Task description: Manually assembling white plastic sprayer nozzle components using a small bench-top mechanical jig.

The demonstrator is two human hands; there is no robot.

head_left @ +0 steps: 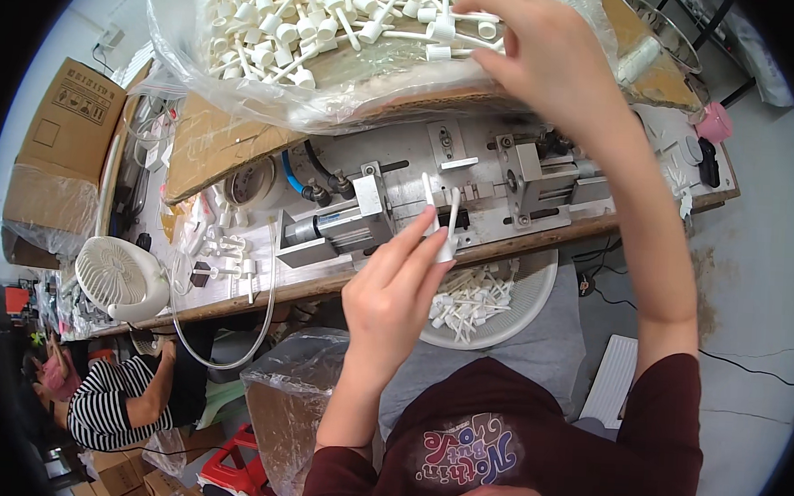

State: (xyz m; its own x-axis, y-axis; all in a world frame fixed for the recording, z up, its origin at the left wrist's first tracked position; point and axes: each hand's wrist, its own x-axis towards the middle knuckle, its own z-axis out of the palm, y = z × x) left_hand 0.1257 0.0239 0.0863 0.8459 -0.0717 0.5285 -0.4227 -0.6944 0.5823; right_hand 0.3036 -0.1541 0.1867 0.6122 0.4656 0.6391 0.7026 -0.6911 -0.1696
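Note:
My left hand point(384, 294) is closed around white plastic caps with long stems point(453, 217), two of which point upward past the fingertips. It is above the near edge of a metal clamping fixture point(472, 194). My right hand point(550, 60) reaches into a plastic-lined cardboard box at the far side, its thumb and forefinger apart beside more of the white stemmed caps point(442, 28). Nothing clearly sits in its grip. The heap of similar caps point(287, 31) fills much of the box.
A white basket point(543, 292) with loose stemmed caps sits below the bench edge. Left of the fixture are a small white fan point(119, 274), a tape roll point(250, 183) and a curved clear tube point(271, 309). A person in a striped shirt point(120, 393) sits at lower left.

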